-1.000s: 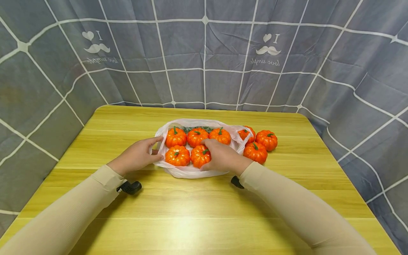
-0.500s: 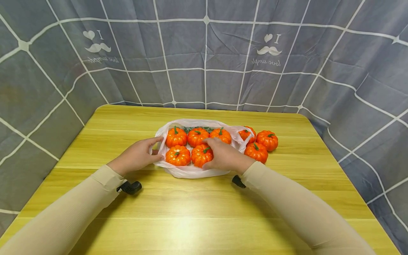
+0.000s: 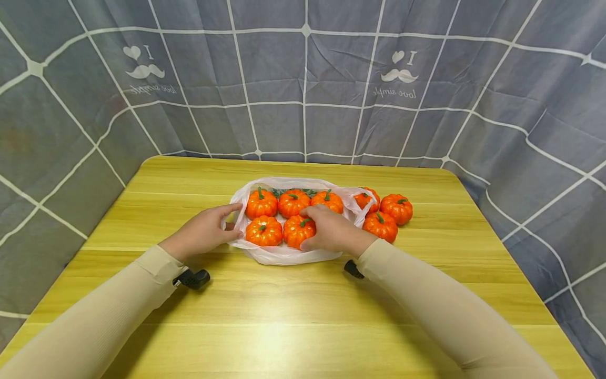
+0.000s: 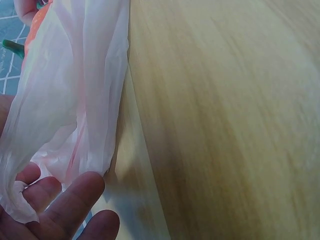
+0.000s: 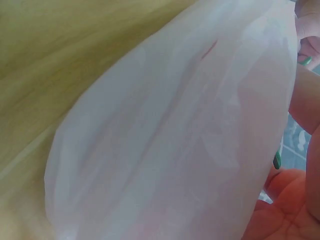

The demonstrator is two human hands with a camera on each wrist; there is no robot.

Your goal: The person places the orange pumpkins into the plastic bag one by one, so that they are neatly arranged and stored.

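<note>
A thin white plastic bag (image 3: 284, 257) lies on the table with its mouth spread wide. Several small orange pumpkins with green stems sit inside in two rows, among them a front left pumpkin (image 3: 263, 231). My left hand (image 3: 203, 229) holds the bag's left rim; in the left wrist view the bag's edge (image 4: 15, 200) passes between its fingers. Reaching inside, my right hand (image 3: 331, 229) grips the front right pumpkin (image 3: 297, 232) between thumb and fingers. The bag wall (image 5: 175, 130) covers most of the right wrist view.
Three more pumpkins sit right of the bag: a rear one (image 3: 362, 200) partly behind the bag's handle (image 3: 365, 202), a far right one (image 3: 396, 208) and a nearer one (image 3: 380, 227). A grey checked curtain (image 3: 341, 73) encloses the wooden table (image 3: 284, 316) at the back and sides.
My right hand and the pumpkin in its grip have shifted very slightly to the right within the bag. The left hand and the bag look the same.
</note>
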